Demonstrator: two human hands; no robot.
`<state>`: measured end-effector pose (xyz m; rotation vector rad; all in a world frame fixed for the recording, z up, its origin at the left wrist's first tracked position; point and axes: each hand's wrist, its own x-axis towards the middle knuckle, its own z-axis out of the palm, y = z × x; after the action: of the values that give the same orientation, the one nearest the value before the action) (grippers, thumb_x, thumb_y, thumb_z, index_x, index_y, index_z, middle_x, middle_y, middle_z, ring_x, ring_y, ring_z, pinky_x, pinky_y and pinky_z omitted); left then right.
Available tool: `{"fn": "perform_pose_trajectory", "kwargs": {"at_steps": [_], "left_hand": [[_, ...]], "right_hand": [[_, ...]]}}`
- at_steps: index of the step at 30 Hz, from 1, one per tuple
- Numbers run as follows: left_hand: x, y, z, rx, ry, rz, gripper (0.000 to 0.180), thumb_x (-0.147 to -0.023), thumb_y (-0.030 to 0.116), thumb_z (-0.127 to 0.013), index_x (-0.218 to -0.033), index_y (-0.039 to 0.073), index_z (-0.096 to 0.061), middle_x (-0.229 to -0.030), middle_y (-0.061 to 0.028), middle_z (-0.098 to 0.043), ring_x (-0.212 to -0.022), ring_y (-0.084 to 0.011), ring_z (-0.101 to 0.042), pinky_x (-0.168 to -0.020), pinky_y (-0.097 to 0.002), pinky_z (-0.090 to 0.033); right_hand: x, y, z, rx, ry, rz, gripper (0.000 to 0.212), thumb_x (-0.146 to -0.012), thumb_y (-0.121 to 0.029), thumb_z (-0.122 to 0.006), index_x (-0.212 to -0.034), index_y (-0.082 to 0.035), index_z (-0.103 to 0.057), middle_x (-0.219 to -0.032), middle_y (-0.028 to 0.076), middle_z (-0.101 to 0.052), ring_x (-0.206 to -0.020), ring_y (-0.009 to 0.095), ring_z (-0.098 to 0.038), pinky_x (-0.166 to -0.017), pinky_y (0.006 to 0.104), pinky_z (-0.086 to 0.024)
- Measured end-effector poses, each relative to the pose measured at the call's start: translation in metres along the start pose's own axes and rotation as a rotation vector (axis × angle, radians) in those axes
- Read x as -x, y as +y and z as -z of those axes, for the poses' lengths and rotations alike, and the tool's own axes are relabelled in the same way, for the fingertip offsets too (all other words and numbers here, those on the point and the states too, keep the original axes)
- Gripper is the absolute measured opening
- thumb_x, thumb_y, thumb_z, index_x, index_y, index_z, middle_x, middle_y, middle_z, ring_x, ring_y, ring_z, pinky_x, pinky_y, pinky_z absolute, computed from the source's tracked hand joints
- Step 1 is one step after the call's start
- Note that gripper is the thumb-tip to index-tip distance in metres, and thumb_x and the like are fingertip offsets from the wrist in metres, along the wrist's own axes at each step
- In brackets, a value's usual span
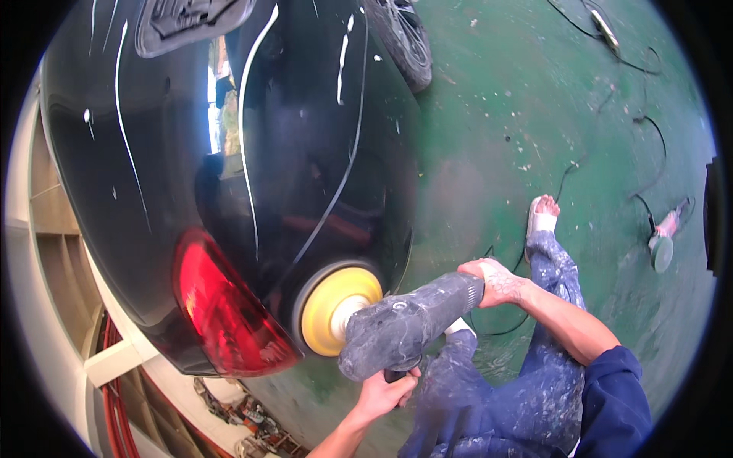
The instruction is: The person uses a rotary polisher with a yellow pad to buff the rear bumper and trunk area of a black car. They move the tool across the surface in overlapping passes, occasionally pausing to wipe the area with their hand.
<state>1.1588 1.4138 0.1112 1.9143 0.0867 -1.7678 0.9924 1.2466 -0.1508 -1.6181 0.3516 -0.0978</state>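
Note:
A dust-covered dark electric polisher [416, 313] lies across the space before me. My right hand [492, 284] wraps round the rear end of its body, and my left hand [387, 392] grips a dark side handle below its head. The round pad with a yellow backing [324, 324] rests against the black car panel [305, 191], just right of the red tail light [229, 313]. Whether the pad is spinning cannot be told. Several white streaks [246, 114] run down the glossy panel, some straight, some curved. My fingers' undersides are partly hidden by the tool.
On the green floor [489, 137] at right lies a second power tool with a round greenish disc [662, 253]. Black cables [658, 153] trail over the floor near my foot. A car wheel [405, 42] stands at the top. Metal parts [248, 424] lie at lower left.

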Motion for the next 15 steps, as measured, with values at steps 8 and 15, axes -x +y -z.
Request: {"fn": "perform_pose_trajectory", "kwargs": {"at_steps": [8,15], "left_hand": [[0.055,0.031,-0.033,-0.027,0.082,-0.319,0.015,-0.087,-0.003,-0.061,-0.101,-0.003,-0.062,-0.066,-0.0019,-0.057,-0.048,-0.0078,-0.050,-0.044,-0.0254,-0.040],[0.074,0.034,-0.012,-0.018,0.030,-0.283,0.015,-0.087,-0.006,-0.057,-0.102,-0.005,-0.061,-0.064,-0.0026,-0.056,-0.050,-0.0089,-0.049,-0.050,-0.0256,-0.040]], "right_hand": [[-0.005,-0.089,0.076,0.116,0.123,0.124,0.037,-0.062,-0.019,-0.080,-0.090,-0.006,-0.061,-0.083,0.018,-0.068,-0.082,0.042,-0.068,-0.073,0.0479,-0.054],[-0.020,-0.123,0.091,0.245,0.079,0.194,0.045,-0.060,-0.023,-0.081,-0.098,-0.008,-0.060,-0.090,0.014,-0.065,-0.089,0.039,-0.065,-0.079,0.0479,-0.051]]}}
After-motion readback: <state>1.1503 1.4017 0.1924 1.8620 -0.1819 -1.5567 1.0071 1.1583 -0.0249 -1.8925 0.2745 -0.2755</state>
